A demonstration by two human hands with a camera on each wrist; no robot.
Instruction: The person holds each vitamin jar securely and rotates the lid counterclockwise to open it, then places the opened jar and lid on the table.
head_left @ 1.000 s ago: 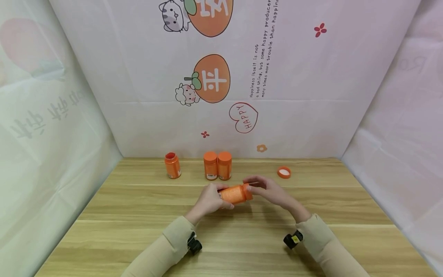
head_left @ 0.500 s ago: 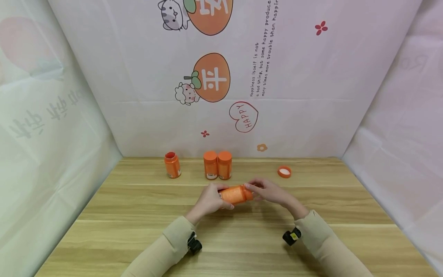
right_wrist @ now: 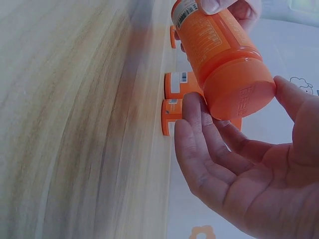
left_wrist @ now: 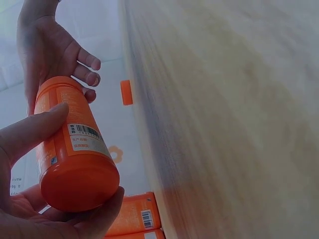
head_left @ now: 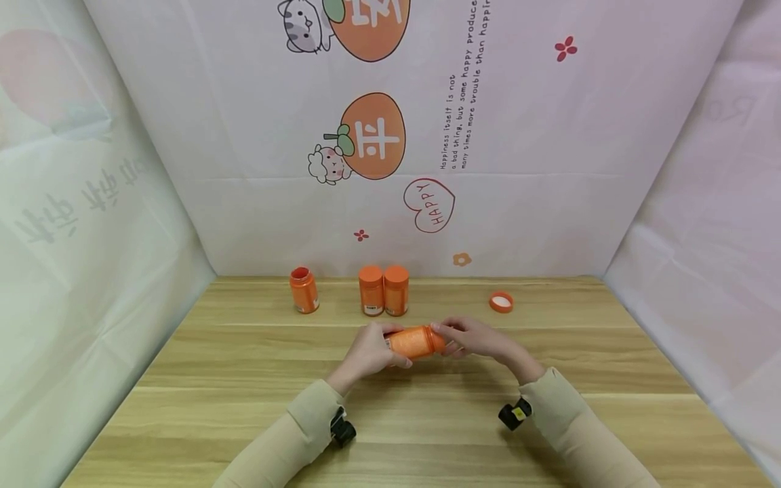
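An orange bottle (head_left: 411, 343) lies tilted almost sideways above the table, its capped end toward the right. My left hand (head_left: 365, 355) grips its lower part, with the thumb across the label in the left wrist view. At the other end, my right hand (head_left: 478, 337) pinches the ridged orange cap (right_wrist: 240, 90) between thumb and index finger. The remaining right fingers stay loosely bent below the cap in the right wrist view. Raised lettering shows on the cap's top. The label carries a barcode (left_wrist: 83, 130).
Behind the hands stand two capped orange bottles (head_left: 371, 291) side by side. An uncapped orange bottle (head_left: 304, 291) stands to their left. A loose orange cap (head_left: 502, 302) lies at the back right of the wooden table (head_left: 403, 434). Printed white cloth (head_left: 518, 169) encloses the table.
My right fingers have drawn in from a wider spread around the cap to a pinch, and that hand has lowered slightly. My left hand and the bottle have barely moved.
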